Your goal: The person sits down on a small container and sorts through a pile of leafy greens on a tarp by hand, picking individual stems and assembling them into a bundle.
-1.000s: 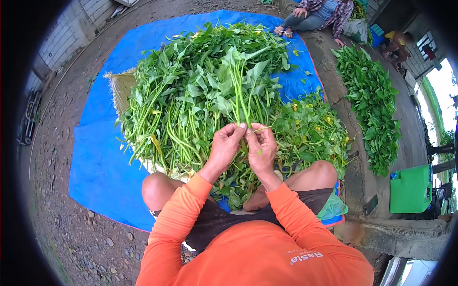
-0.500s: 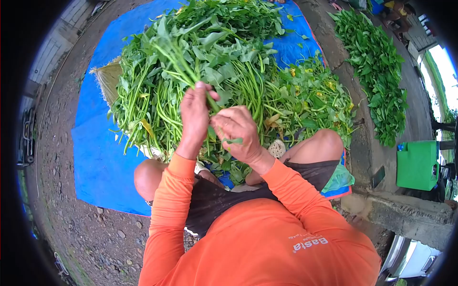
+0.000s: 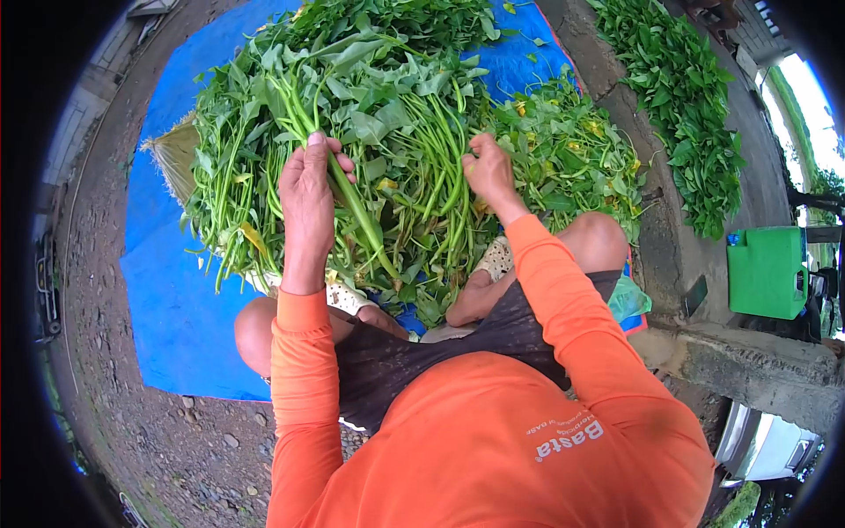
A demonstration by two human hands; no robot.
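My left hand (image 3: 310, 189) is closed round a small bunch of water spinach (image 3: 359, 211), its leaves pointing up and away and its thick cut stems down toward my feet. Over the right side of the large water spinach heap (image 3: 422, 158), my right hand (image 3: 490, 176) has its fingers curled together at the edge of the long green stems. Whatever is between those fingers, if anything, is too small to make out. The heap's leafy tops lie at the far side, and its stems trail toward me.
Under the heap is a blue tarp (image 3: 189, 326). Yellowing leafy trimmings (image 3: 572, 167) lie to the right. My feet in perforated clogs (image 3: 495, 257) rest at the heap's near edge. Beyond the tarp are another pile of greens (image 3: 673, 114), a green container (image 3: 767, 273) and a concrete ledge (image 3: 757, 361).
My right hand has left the bunch's stems and moved right to the heap. My left hand keeps the bunch, now slightly farther left, with its lower stems uncovered.
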